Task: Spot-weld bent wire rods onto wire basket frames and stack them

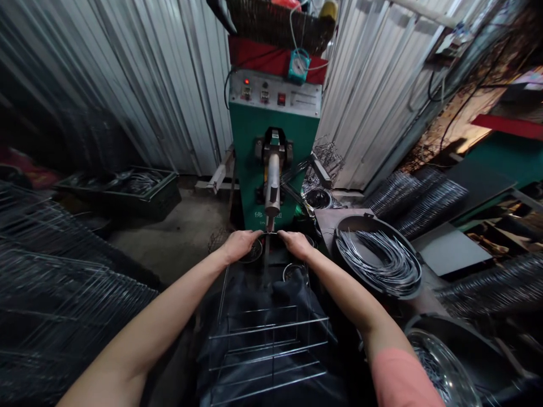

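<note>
My left hand (242, 246) and my right hand (296, 244) are both closed, fingertips pinching a short dark metal wire (270, 232) between them. The wire meets the tip of the upper electrode (270, 221) of a green spot welding machine (248, 135). Whether this wire belongs to a larger piece is hidden. Closer to me, a wire rack (271, 342) of thin metal rods lies over dark cloth (237, 294) on my lap. Small round containers sit just beyond and below the hands, partly covered by them.
To the right, a round pan (418, 277) holds a coil of thin wires (373, 257). A clear bowl (441, 367) sits nearer on that side. Wire frames (63, 282) are piled at the left, with a metal bin (161, 198) behind. A pressure gauge (298, 66) tops the machine.
</note>
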Demonstrator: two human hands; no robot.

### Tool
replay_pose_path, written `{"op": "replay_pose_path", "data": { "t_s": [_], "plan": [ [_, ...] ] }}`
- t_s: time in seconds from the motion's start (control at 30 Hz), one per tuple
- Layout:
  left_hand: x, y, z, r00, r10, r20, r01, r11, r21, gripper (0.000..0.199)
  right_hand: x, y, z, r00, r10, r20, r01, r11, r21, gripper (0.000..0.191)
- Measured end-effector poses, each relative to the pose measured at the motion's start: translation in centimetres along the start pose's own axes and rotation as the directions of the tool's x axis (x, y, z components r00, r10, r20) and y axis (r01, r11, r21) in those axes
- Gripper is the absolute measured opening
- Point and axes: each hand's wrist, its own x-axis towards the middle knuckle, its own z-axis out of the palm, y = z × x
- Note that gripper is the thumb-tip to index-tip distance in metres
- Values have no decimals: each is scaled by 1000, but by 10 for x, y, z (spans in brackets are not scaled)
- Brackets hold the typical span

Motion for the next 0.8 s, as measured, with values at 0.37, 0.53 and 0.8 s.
{"op": "replay_pose_path", "data": {
  "t_s": [0.37,0.53,0.8],
  "plan": [
    [5,-18,11,998,9,-63,-23,974,-223,30,13,7,8,1000,25,-10,-24,992,121,32],
    [7,-18,12,998,14,-57,-29,963,-269,27,12,6,5,999,41,-7,-40,989,145,30],
    [6,-13,9,997,17,-69,-32,976,-218,29,8,2,1,999,35,-4,-34,996,85,30]
  ]
}}
